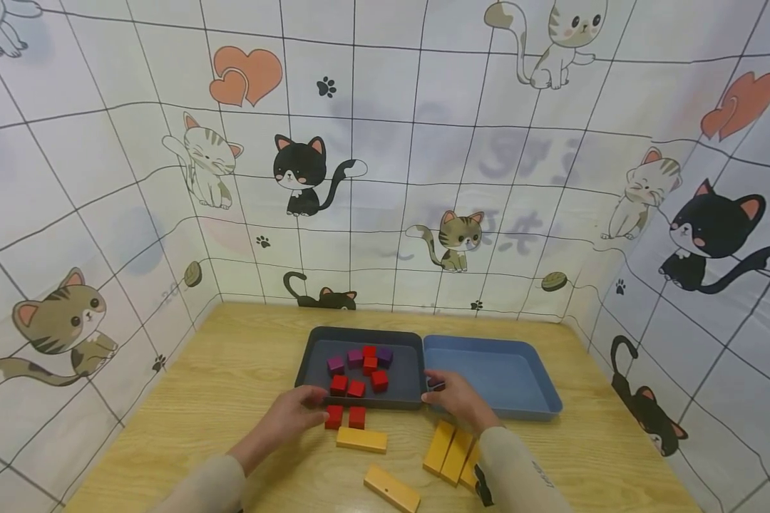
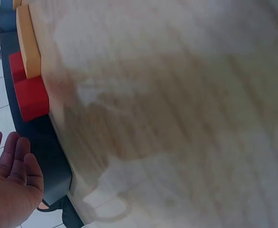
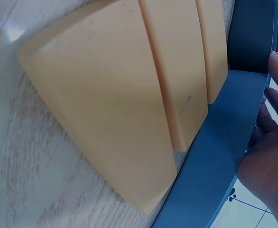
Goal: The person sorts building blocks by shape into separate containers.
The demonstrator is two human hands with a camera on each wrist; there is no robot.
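Lying just before the blue tray (image 1: 510,381): three slanted yellow blocks (image 1: 455,457).

table (image 1: 244,377): wood-grained, glossy; dark tray (image 1: 401,385): plastic-looking; yellow blocks (image 3: 101,104): smooth; sleeve (image 1: 516,474): cloth

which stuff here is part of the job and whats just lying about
Likely part of the job:
dark grey tray, near both hands
red cubes and purple cubes inside it
two loose red cubes in front, near the left hand
blue tray, by the right hand

Probably just lying about:
yellow blocks, touched by neither hand
cat-print backdrop
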